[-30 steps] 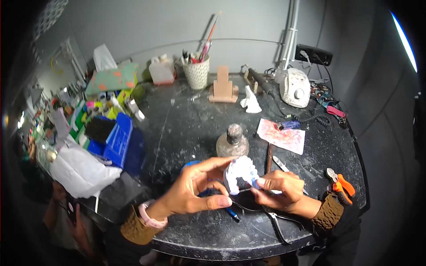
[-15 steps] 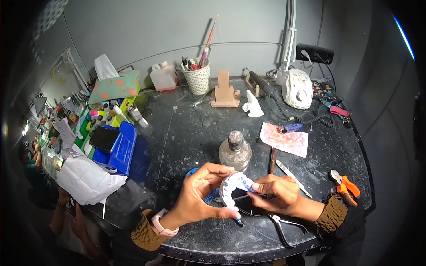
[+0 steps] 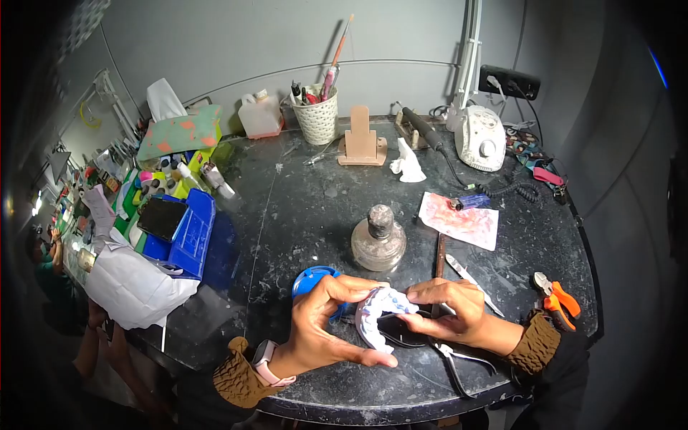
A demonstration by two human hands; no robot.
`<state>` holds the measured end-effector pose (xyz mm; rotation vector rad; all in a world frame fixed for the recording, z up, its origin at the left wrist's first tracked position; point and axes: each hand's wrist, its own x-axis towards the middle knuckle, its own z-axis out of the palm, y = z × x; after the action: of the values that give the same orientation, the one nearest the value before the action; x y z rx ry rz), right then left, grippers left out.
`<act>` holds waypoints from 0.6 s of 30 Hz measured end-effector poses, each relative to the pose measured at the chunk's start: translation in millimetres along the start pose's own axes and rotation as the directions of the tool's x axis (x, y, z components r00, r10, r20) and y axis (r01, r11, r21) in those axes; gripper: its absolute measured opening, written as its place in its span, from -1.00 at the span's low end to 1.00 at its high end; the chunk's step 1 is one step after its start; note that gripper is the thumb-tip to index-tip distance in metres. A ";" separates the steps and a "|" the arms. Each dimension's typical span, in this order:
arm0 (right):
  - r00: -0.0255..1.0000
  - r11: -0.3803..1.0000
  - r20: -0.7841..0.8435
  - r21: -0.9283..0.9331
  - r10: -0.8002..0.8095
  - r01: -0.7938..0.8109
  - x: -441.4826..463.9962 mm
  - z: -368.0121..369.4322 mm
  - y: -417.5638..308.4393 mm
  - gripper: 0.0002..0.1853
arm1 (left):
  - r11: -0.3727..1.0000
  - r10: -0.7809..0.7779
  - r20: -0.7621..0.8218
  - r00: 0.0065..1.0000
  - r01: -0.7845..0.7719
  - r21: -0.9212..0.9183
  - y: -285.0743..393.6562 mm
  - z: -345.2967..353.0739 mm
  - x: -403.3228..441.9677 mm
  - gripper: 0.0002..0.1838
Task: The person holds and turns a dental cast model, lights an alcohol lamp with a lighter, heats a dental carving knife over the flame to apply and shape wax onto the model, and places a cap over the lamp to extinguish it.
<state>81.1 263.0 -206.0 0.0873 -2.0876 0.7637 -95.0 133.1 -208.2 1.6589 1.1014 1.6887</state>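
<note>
A white horseshoe-shaped dental cast (image 3: 370, 324) with bluish marks along its teeth is held above the front of the dark bench. My left hand (image 3: 319, 322) grips its left side, fingers at the top and thumb at the lower end. At the cast's right end, the thumb and forefinger of my right hand (image 3: 451, 308) close around it. Whether those fingers also hold something small is hidden. Beneath my hands lie pliers with dark handles (image 3: 453, 362), partly covered. A round blue lid-like item (image 3: 309, 278) shows behind my left hand.
A glass spirit burner (image 3: 378, 244) stands just beyond the cast. To the right are a brown-handled tool (image 3: 440, 258), a metal blade-like tool (image 3: 469, 279) and orange-handled cutters (image 3: 562, 304). A blue box (image 3: 193, 240) sits left; another person's hands (image 3: 107, 337) appear lower left.
The cast has turned in my fingers and sits slightly lower, showing more of its toothed face. My right fingertips have shifted at its end. More of the blue item is visible.
</note>
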 end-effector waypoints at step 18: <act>0.974 0.970 -0.074 -0.135 -0.212 0.201 -7.0 -7.7 7.5 -0.76 | 0.956 -0.128 0.035 0.991 0.114 0.270 8.9 -2.4 8.3 -0.28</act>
<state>88.4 271.8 -211.8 0.1950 -2.0002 0.4993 -96.7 134.9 -196.0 1.7453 1.4265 1.4625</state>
